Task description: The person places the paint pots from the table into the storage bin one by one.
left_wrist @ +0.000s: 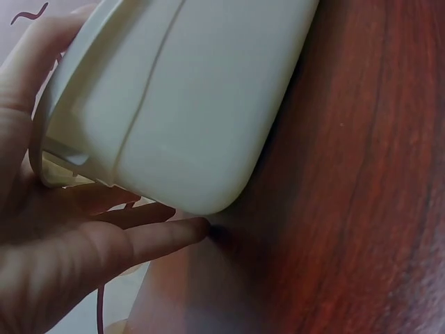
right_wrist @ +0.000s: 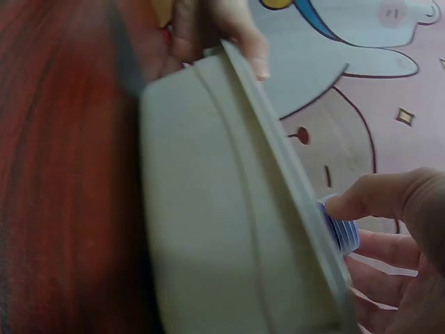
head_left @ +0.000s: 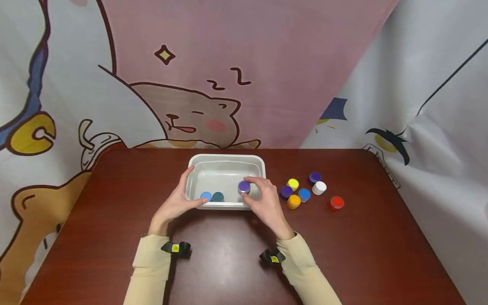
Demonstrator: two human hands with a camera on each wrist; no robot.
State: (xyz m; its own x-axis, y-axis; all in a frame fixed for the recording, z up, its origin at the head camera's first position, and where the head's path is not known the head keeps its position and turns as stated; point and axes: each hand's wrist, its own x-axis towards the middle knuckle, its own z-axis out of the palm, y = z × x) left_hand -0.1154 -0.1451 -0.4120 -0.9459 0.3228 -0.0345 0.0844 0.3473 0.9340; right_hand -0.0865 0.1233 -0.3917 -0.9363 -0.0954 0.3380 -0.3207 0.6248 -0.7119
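Note:
A white rectangular tray [head_left: 228, 157] stands on the table. My left hand [head_left: 176, 203] grips its left front corner, thumb over the front rim and fingers along the left side; the left wrist view shows fingers against the outer wall [left_wrist: 201, 90]. Over the tray's right part, my right hand [head_left: 267, 203] pinches a small paint pot with a purple lid [head_left: 244, 187] between thumb and fingers. In the right wrist view this pot [right_wrist: 341, 228] shows just past the rim. Inside the tray, a light blue pot [head_left: 206, 196] and a dark teal pot [head_left: 217, 197] sit side by side near the front wall.
Right of the tray are several more pots: yellow [head_left: 292, 184], orange [head_left: 294, 201], blue [head_left: 304, 194], white [head_left: 319, 187], two purple ones [head_left: 286, 192] and, farther right, a red one [head_left: 336, 203]. A printed cloth [head_left: 267, 84] hangs behind the brown table [head_left: 221, 254].

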